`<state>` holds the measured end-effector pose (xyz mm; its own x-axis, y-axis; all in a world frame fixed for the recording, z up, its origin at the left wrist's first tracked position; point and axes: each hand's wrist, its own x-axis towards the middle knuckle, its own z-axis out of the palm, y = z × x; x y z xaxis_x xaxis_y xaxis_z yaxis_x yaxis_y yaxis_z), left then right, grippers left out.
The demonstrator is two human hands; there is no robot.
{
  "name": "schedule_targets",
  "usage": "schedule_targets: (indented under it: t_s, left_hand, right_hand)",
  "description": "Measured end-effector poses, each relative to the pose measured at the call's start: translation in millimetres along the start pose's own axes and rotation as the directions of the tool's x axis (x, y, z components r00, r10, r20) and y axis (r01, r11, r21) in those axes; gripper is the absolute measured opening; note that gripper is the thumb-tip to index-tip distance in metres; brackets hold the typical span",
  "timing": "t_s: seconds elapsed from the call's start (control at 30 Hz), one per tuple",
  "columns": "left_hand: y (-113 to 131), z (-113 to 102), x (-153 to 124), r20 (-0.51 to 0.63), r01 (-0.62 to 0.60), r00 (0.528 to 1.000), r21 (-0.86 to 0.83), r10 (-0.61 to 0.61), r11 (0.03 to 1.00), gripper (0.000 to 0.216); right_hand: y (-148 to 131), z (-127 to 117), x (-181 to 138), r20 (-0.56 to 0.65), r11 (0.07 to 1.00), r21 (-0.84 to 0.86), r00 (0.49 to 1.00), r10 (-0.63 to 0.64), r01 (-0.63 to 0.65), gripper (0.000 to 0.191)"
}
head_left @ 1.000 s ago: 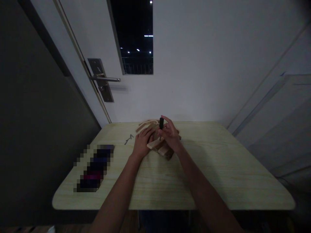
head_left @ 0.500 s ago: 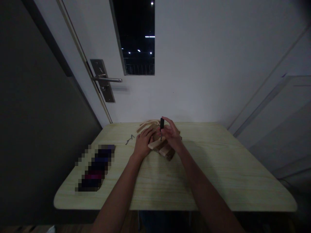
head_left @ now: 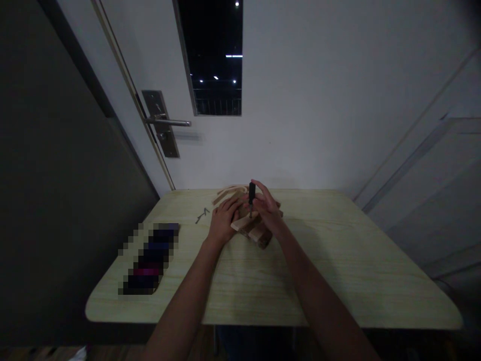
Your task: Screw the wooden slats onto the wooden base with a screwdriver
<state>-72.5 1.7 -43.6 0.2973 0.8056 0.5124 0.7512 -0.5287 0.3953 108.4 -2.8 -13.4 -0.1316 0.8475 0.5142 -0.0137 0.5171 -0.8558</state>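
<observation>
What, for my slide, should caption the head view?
Right hand holds a screwdriver upright on wooden pieces; left hand steadies them.

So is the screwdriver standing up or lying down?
Standing up: the screwdriver points tip-down onto the wooden pieces, right hand gripping it.

Black-handled screwdriver (head_left: 251, 193) stands upright on stacked pale wooden pieces (head_left: 251, 226).

A pale wood-grain table (head_left: 338, 281) was set vs. a white wall (head_left: 319, 100); a metal door handle (head_left: 169, 122) & dark window (head_left: 216, 55) were seen back-left.
</observation>
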Motion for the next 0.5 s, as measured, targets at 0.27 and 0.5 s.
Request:
schedule_targets:
  t_s: [0.27, 0.5]
  left_hand:
    - [-0.4, 0.0, -0.6, -0.003, -0.001, 1.000, -0.009, 0.001, 1.000, 0.040]
    - [3.1, -0.2, -0.3, -0.014, 0.043, 0.999, 0.020, -0.043, 0.999, 0.038]
  right_hand:
    - [6.4, 5.0, 2.0, -0.034, 0.992, 0.127, 0.999, 0.023, -0.019, 0.083]
    - [10.3, 4.4, 3.3, -0.050, 0.999, -0.019, 0.998, -0.045, 0.044, 0.070]
